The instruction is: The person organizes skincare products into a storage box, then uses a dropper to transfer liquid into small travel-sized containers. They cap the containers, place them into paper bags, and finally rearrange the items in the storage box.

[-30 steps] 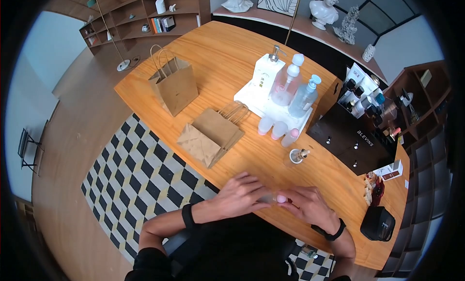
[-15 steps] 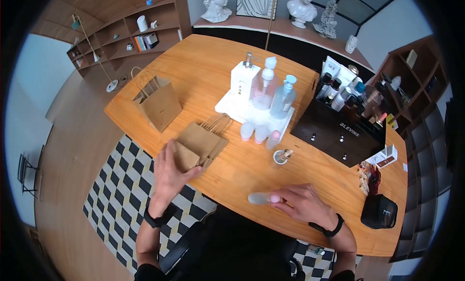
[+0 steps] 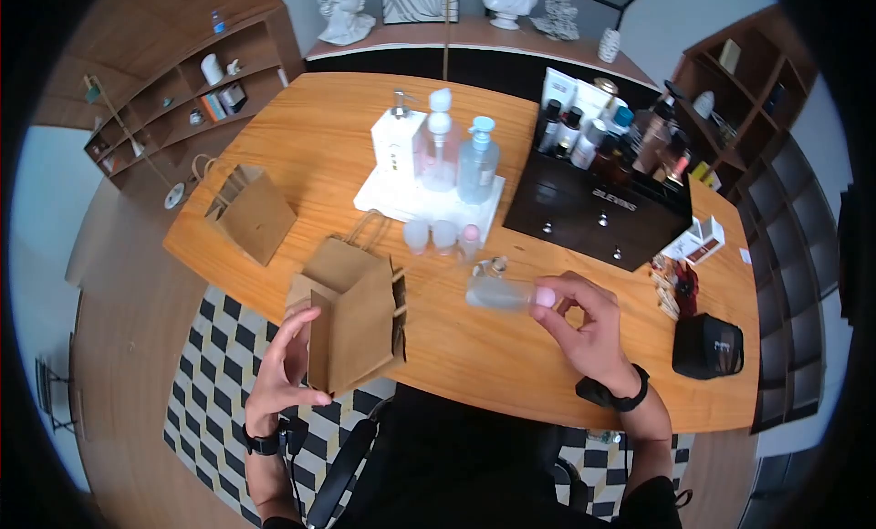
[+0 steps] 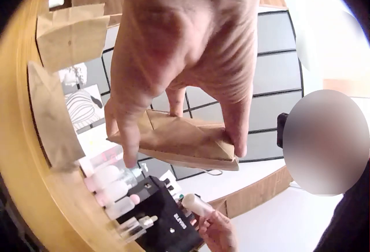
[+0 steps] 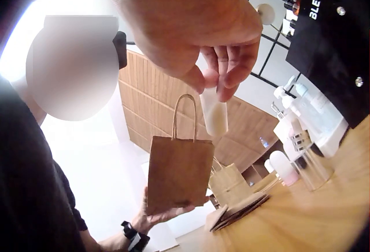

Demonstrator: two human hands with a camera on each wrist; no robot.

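My left hand (image 3: 281,369) grips a brown paper bag (image 3: 358,333) by its bottom end, lifted beside another folded bag (image 3: 333,266) on the table. In the left wrist view, the fingers and thumb of my left hand (image 4: 185,49) span the held bag (image 4: 179,139). My right hand (image 3: 589,324) pinches the pink cap of a small frosted bottle (image 3: 500,294), held sideways above the table. In the right wrist view the bottle (image 5: 215,113) hangs from the fingertips of my right hand (image 5: 196,32), and the held bag (image 5: 180,174) shows its twisted handles.
A standing paper bag (image 3: 254,217) is at the table's left. Pump bottles (image 3: 478,162) stand on a white tray (image 3: 365,199), with small pink-based bottles (image 3: 416,237) in front. A black cosmetics box (image 3: 584,210) is at right, near a black case (image 3: 707,347).
My left hand has moved from the bottle to the folded bags and lifted one. My right hand has raised the small bottle. The head view has shifted.
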